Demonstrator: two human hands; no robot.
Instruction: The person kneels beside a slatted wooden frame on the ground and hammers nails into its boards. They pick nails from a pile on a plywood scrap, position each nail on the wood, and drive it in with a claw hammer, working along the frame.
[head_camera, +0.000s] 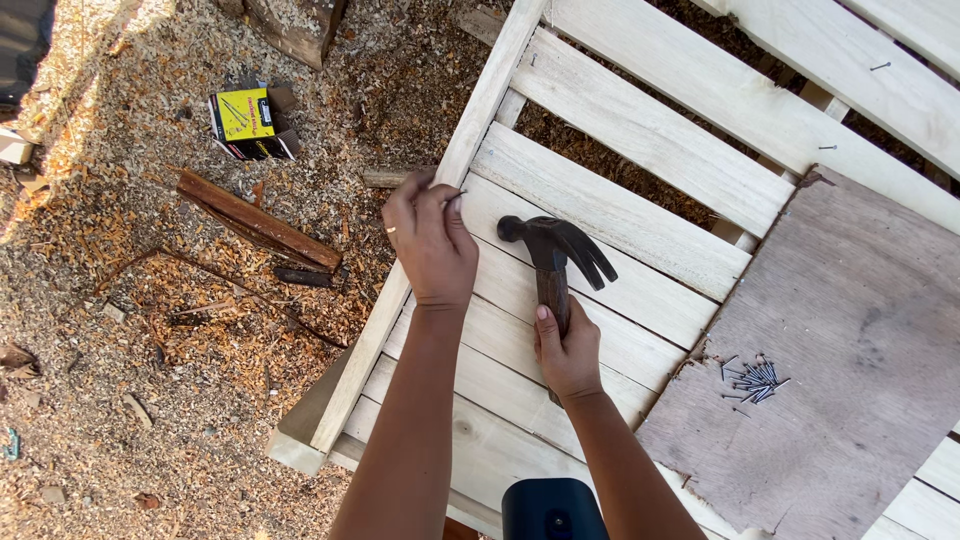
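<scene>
Left hand: fingers are pinching together around a small nail, holding it against the edge rail of the slatted wooden frame.
Right hand: fingers are wrapping closed around the handle of a claw hammer, whose dark head is hovering just right of the nail.
Plywood sheet: lying over the frame's right part, carrying a loose pile of nails.
Ground: sawdust is covering it; a yellow-and-black box and a reddish wood strip are lying left, well apart from the hands.
Bottom edge: a dark blue rounded object is sitting between the forearms.
</scene>
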